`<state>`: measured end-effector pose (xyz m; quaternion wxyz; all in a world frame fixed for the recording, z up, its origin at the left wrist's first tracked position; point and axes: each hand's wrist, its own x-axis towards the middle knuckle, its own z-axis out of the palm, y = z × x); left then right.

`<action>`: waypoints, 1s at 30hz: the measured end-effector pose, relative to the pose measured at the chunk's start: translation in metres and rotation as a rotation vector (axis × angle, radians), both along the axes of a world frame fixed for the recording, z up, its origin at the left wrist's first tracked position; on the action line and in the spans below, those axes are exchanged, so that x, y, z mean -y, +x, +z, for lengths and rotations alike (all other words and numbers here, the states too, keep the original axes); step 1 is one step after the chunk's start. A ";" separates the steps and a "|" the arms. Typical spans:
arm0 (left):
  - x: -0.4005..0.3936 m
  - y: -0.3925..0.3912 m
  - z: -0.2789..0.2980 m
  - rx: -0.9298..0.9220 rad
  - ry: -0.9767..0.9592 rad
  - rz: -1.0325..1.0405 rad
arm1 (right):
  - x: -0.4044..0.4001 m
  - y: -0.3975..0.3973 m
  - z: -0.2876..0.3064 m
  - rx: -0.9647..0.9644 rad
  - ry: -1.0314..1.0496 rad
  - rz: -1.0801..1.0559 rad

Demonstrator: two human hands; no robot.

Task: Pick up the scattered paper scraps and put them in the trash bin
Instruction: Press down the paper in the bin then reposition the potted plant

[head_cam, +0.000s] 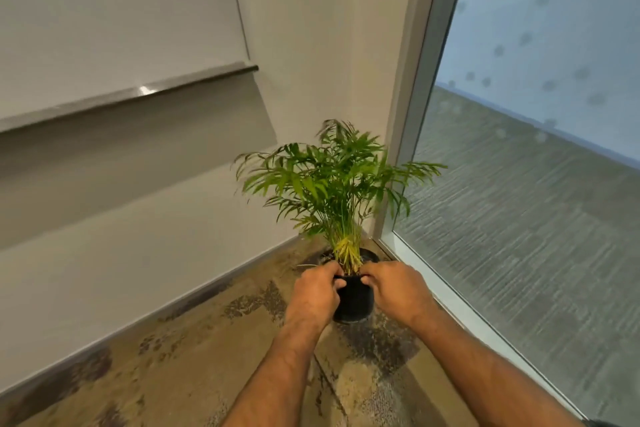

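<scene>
A small green palm plant (332,180) stands in a black pot (354,302) on the carpet in the corner of the room. My left hand (317,291) grips the pot's rim on its left side. On the right side, my right hand (398,289) grips the rim as well. The pot sits between both hands, and whether it rests on the floor or is lifted just above it cannot be told. No paper scraps and no trash bin are in view.
A beige wall (138,218) with a grey ledge (131,94) runs along the left. A glass wall with a pale frame (412,114) closes the right side. Patterned brown carpet (194,374) covers the floor in front.
</scene>
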<state>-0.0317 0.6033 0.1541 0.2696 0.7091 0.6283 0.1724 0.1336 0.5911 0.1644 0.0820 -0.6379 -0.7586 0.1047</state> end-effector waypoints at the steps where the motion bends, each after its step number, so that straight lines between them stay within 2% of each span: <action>1: -0.005 0.001 0.017 -0.010 0.000 0.001 | -0.006 0.001 0.016 -0.003 -0.003 -0.004; 8: -0.047 0.006 0.122 -0.036 -0.048 -0.005 | -0.045 0.007 0.117 -0.044 -0.045 -0.013; 14: -0.082 0.004 0.164 -0.024 -0.109 0.008 | -0.086 0.004 0.160 -0.046 -0.088 0.001; 17: -0.112 0.000 0.170 -0.018 -0.144 0.007 | -0.115 -0.001 0.161 -0.025 -0.140 0.012; 21: -0.158 -0.004 0.166 0.003 -0.212 -0.050 | -0.154 -0.005 0.149 -0.048 -0.094 -0.022; 30: -0.267 0.008 0.116 0.018 -0.240 -0.043 | -0.255 0.000 0.107 -0.079 -0.175 -0.102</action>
